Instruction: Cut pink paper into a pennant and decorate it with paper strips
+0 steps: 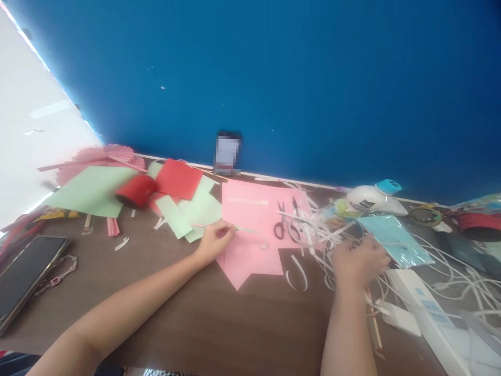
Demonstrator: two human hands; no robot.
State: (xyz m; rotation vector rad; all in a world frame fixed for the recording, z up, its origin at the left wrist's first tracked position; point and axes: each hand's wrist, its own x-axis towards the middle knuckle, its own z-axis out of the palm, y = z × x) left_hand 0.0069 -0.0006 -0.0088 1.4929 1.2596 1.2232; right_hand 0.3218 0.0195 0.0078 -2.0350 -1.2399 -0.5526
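My left hand (214, 240) rests on the edge of a pink paper sheet (250, 219) and pinches one end of a thin white paper strip (252, 232) that curls off to the right. My right hand (358, 259) hovers with curled fingers over a tangle of white paper strips (324, 230), beside a light blue packet (393, 239); whether it holds anything is hidden. Black-handled scissors (281, 222) lie on the pink sheet between the two hands.
Green sheets (92, 190), red paper (178, 178) and a red roll (136, 191) lie at the back left. A phone (23, 274) lies at the left edge, another (227, 152) leans on the blue wall. A white glue dispenser (371, 198) and white cables (450, 266) sit at right.
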